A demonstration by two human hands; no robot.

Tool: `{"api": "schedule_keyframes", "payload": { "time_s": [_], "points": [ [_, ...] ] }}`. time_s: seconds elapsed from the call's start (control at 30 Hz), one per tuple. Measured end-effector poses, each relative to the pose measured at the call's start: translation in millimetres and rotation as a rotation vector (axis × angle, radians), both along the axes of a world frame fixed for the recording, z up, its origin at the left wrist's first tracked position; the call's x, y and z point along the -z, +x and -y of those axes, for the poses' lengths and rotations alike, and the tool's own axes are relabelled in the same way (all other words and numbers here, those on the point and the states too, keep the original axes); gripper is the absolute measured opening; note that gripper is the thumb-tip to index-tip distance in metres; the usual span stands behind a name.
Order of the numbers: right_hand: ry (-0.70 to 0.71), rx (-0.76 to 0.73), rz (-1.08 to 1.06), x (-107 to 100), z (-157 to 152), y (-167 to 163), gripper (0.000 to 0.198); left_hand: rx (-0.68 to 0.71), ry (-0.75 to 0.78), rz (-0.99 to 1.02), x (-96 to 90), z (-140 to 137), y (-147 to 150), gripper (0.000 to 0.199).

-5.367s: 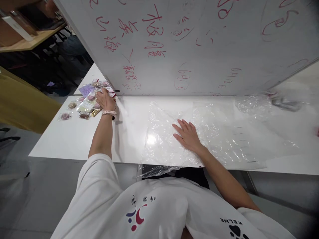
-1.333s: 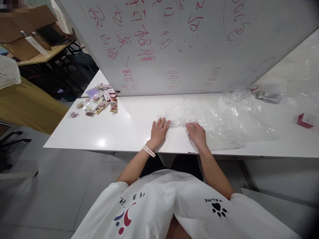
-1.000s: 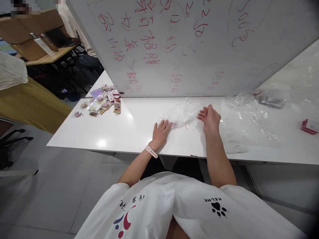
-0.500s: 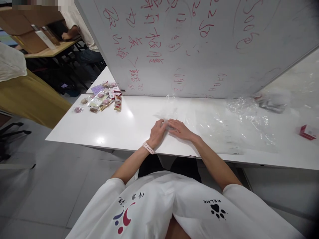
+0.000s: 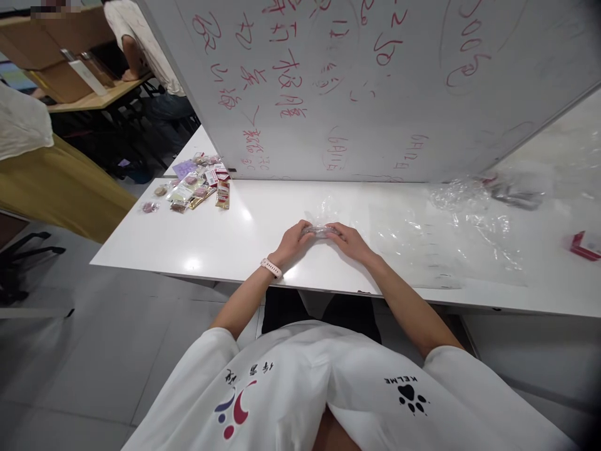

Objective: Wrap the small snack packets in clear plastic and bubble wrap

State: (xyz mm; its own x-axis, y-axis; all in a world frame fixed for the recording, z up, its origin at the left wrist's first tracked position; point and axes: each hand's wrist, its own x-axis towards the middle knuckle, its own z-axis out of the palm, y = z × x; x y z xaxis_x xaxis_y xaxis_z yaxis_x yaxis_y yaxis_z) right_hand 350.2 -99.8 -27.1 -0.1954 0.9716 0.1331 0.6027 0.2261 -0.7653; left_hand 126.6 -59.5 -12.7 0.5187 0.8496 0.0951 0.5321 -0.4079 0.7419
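Observation:
Between my two hands lies a rolled-up piece of clear plastic film (image 5: pixel 321 231) on the white table. My left hand (image 5: pixel 294 241), with a pale band on its wrist, grips the roll's left end, thumb on the near side. Its right end is in the fingers of my right hand (image 5: pixel 350 240). A loose, crinkled part of the film stands up just beyond the roll. What is inside the roll, if anything, I cannot make out. Flat clear plastic (image 5: pixel 408 250) covers the table to the right of my right hand.
A whiteboard (image 5: pixel 319 94) with red writing stands along the table's back. Small packaged items (image 5: pixel 200 181) are heaped at the left. Crumpled plastic (image 5: pixel 460 194) and a red-and-white box (image 5: pixel 585 245) lie at the right. Two people are at the far left, one seated by a wooden desk (image 5: pixel 107 97).
My hands have moved apart, from almost touching to holding opposite ends of the plastic. The plastic now shows as a narrow roll between them.

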Motion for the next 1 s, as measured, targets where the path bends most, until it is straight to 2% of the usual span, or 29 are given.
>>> {"api": "schedule_keyframes", "payload": {
  "time_s": [0.1,0.2,0.3,0.37,0.47,0.53,0.6,0.67,0.73,0.83,0.93,1.0],
  "points": [
    [-0.02,0.146,0.038,-4.5,-5.7,-8.1,0.041,-0.092,-0.074,0.027,-7.0,-11.8,7.1,0.025],
    [0.157,0.257,0.215,-0.7,-8.5,-17.2,0.036,-0.182,-0.081,-0.011,-8.7,-27.4,17.7,0.018],
    [0.266,0.144,0.383,7.4,-5.5,-20.1,0.039,-0.242,-0.122,-0.035,-7.4,-40.4,24.4,0.01],
    [0.259,0.082,0.438,10.7,-3.4,-19.5,0.041,-0.25,-0.181,-0.023,-8.1,-44.6,25.2,0.013],
    [0.226,0.07,0.491,7.3,-6.6,-18.9,0.034,-0.28,-0.272,-0.005,-14.2,-43.0,22.9,0.01],
    [0.16,0.075,0.488,0.0,-15.3,-18.2,0.034,-0.385,-0.19,-0.008,-20.1,-37.6,21.6,0.004],
    [0.022,0.112,0.454,-8.9,-29.7,-15.5,0.037,-0.478,0.02,0.011,-24.4,-30.2,22.3,0.012],
    [-0.109,0.15,0.422,-16.1,-47.4,-10.7,0.041,-0.44,0.222,0.036,-24.2,-22.4,25.7,0.022],
    [-0.169,0.19,0.414,-19.2,-63.4,-5.8,0.038,-0.283,0.313,0.007,-18.4,-15.7,31.2,0.029],
    [-0.042,0.247,0.442,-14.5,-72.4,-2.8,0.034,-0.083,0.274,-0.118,-3.0,-10.1,39.1,0.039],
    [0.11,0.143,0.459,-3.0,-60.7,-5.7,0.042,-0.064,0.152,-0.095,8.1,-11.2,42.6,0.047],
    [0.136,0.03,0.479,3.4,-48.9,-10.0,0.051,-0.076,0.077,-0.007,9.1,-14.6,42.9,0.046]
  ]
}}
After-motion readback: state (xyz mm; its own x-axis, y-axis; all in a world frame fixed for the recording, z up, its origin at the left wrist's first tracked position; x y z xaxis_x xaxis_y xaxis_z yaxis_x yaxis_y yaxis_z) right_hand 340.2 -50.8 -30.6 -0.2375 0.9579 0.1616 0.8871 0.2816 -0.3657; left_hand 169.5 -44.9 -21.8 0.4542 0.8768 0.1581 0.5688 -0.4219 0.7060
